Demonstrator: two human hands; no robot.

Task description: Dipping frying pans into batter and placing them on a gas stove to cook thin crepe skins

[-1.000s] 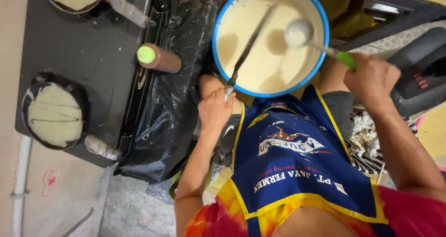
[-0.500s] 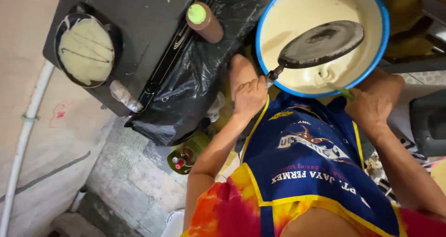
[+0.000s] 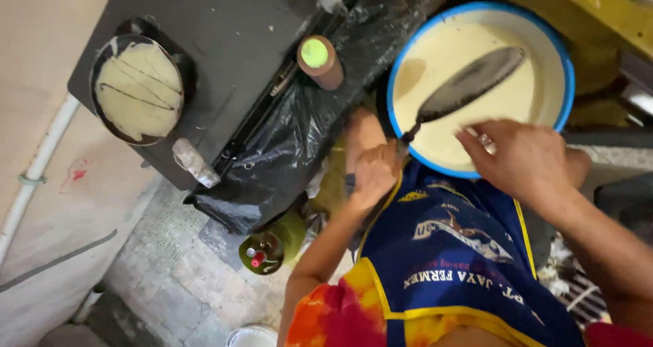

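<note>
Big black worktop (image 3: 231, 55) takes up the upper left, black plastic sheet (image 3: 299, 143) hanging off its near edge, open floor beside it. At the right sits a blue-rimmed basin (image 3: 566, 82) of pale batter, its near rim right against the person's blue apron (image 3: 456, 252). A small dark pan (image 3: 139, 89) with a cooked crepe sits by the worktop's left edge, well apart from the basin. Left hand (image 3: 374, 177) is clenched on the handle of a second flat pan (image 3: 469, 85), tilted over the batter. Right hand (image 3: 527, 160) hangs over the near rim, fingers curled; can't tell what it grips. A brown green-capped bottle (image 3: 320, 61) stands between.
</note>
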